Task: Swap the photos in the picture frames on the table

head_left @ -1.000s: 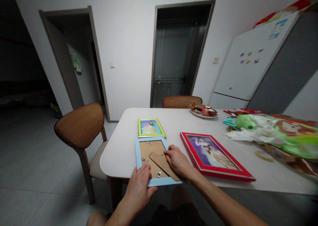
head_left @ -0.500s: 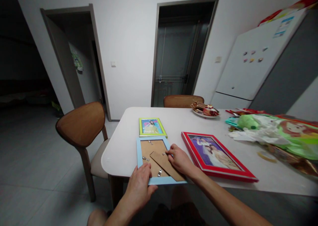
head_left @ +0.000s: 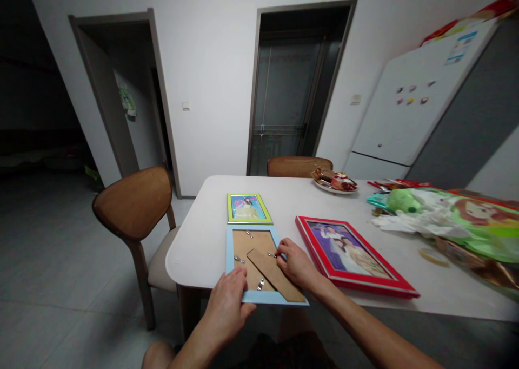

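A light-blue picture frame (head_left: 230, 255) lies face down at the table's near edge, its brown backing board (head_left: 241, 244) showing with a slanted stand leg (head_left: 275, 276). Small metal clips sit around the board. My left hand (head_left: 227, 293) holds the lower left corner, thumb at the near edge and fingers over the rim. On the opposite side my right hand (head_left: 295, 262) is closed, its fingertips at the right-hand metal clip (head_left: 272, 255). Just beyond lies a lime-green picture frame (head_left: 265, 212), picture up, close against the blue one.
Red picture frames (head_left: 365, 283) are stacked right of my right hand. Farther right are a tape roll (head_left: 433, 257), crumpled white paper (head_left: 421, 224) and green packaging (head_left: 478, 234). A plate (head_left: 336, 189) with food or wrappers stands at the back. Chairs (head_left: 133, 204) flank the white table (head_left: 194, 250).
The blue frame has shifted slightly right and toward me. My right hand has moved a little right with its fingertips, and the right clip shows more. My left hand keeps its hold.
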A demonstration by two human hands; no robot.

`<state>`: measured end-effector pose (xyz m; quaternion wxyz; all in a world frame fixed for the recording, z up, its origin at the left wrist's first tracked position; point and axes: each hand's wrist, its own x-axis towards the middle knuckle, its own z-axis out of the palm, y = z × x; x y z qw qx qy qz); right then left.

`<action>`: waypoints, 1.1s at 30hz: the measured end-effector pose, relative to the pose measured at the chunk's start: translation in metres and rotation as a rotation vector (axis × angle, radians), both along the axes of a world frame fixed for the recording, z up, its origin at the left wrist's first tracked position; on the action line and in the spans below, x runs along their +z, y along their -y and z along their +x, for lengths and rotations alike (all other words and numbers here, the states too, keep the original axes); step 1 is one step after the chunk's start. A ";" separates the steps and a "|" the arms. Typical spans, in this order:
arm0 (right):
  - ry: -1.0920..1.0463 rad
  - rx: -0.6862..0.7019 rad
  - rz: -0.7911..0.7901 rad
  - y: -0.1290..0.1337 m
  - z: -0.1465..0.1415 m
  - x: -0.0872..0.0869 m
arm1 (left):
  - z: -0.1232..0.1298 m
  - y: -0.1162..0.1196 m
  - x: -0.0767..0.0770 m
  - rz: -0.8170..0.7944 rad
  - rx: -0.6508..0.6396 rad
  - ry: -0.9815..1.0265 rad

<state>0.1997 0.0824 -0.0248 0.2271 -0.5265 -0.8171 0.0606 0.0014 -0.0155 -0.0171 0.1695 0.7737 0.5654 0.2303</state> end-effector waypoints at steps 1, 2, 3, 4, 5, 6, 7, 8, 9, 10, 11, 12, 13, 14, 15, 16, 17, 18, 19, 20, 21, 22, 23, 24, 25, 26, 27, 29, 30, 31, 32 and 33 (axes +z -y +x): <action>-0.003 -0.002 -0.004 0.000 0.000 0.000 | 0.000 0.000 0.000 -0.004 0.000 -0.002; -0.005 -0.008 -0.008 0.001 0.001 0.000 | 0.000 0.000 -0.001 -0.008 -0.001 -0.004; -0.002 -0.015 -0.015 0.001 0.001 0.000 | -0.001 0.000 -0.001 -0.011 -0.002 -0.004; 0.003 -0.022 -0.019 0.002 0.001 0.001 | -0.001 0.000 -0.002 -0.010 -0.002 -0.001; 0.012 -0.028 -0.017 0.003 0.000 0.002 | -0.002 0.000 -0.002 -0.007 -0.004 0.001; 0.023 -0.033 -0.002 0.004 -0.001 0.004 | -0.002 0.000 -0.003 -0.002 -0.007 0.002; 0.030 -0.034 0.025 0.005 -0.005 0.006 | -0.002 0.000 -0.003 0.002 -0.010 0.002; 0.031 -0.026 0.055 0.007 -0.010 0.008 | -0.003 0.000 -0.004 0.006 -0.013 0.002; 0.024 -0.001 0.080 0.009 -0.016 0.010 | -0.003 -0.001 -0.004 0.007 -0.017 0.000; 0.012 0.039 0.093 0.011 -0.024 0.011 | -0.003 -0.001 -0.005 0.005 -0.021 -0.002; 0.003 0.091 0.090 0.012 -0.033 0.012 | -0.003 -0.001 -0.005 0.003 -0.024 -0.005; 0.001 0.146 0.075 0.013 -0.042 0.013 | -0.003 -0.001 -0.005 0.004 -0.025 -0.006; 0.008 0.198 0.058 0.013 -0.051 0.013 | -0.004 -0.001 -0.005 0.007 -0.026 -0.005; 0.023 0.240 0.049 0.012 -0.058 0.012 | -0.004 -0.001 -0.006 0.013 -0.027 -0.003; 0.042 0.268 0.049 0.011 -0.064 0.011 | -0.004 -0.001 -0.006 0.021 -0.029 0.002; 0.063 0.287 0.055 0.010 -0.068 0.009 | -0.004 0.000 -0.007 0.029 -0.032 0.007; 0.085 0.302 0.062 0.008 -0.071 0.008 | -0.004 0.000 -0.007 0.035 -0.036 0.012; 0.104 0.313 0.071 0.007 -0.073 0.007 | -0.004 -0.001 -0.007 0.039 -0.040 0.016; 0.125 0.323 0.079 0.006 -0.073 0.006 | -0.005 -0.001 -0.007 0.040 -0.042 0.018; 0.147 0.334 0.085 0.005 -0.072 0.006 | -0.005 -0.001 -0.007 0.040 -0.043 0.020; 0.169 0.349 0.089 0.005 -0.072 0.006 | -0.005 -0.001 -0.006 0.040 -0.043 0.024; 0.190 0.371 0.091 0.006 -0.071 0.006 | -0.005 -0.001 -0.006 0.038 -0.043 0.028; 0.205 0.395 0.092 0.007 -0.070 0.007 | -0.005 -0.001 -0.005 0.036 -0.043 0.034; 0.213 0.418 0.091 0.008 -0.069 0.008 | -0.005 -0.001 -0.004 0.034 -0.043 0.038; 0.212 0.437 0.088 0.009 -0.069 0.009 | -0.005 -0.001 -0.004 0.035 -0.041 0.042; 0.202 0.451 0.082 0.010 -0.068 0.010 | -0.005 -0.001 -0.004 0.037 -0.041 0.044; 0.180 0.458 0.069 0.009 -0.067 0.011 | -0.005 0.000 -0.004 0.041 -0.042 0.045; 0.096 0.394 0.013 0.004 -0.065 0.012 | -0.005 0.000 -0.005 0.053 -0.041 0.043; 0.049 0.329 -0.021 -0.001 -0.064 0.012 | -0.005 0.000 -0.005 0.058 -0.040 0.042; 0.007 0.251 -0.051 -0.007 -0.063 0.011 | -0.005 0.001 -0.005 0.062 -0.039 0.041; -0.023 0.170 -0.076 -0.015 -0.062 0.010 | -0.005 0.001 -0.006 0.065 -0.036 0.040; -0.041 0.100 -0.096 -0.023 -0.062 0.009 | -0.005 0.001 -0.006 0.065 -0.031 0.040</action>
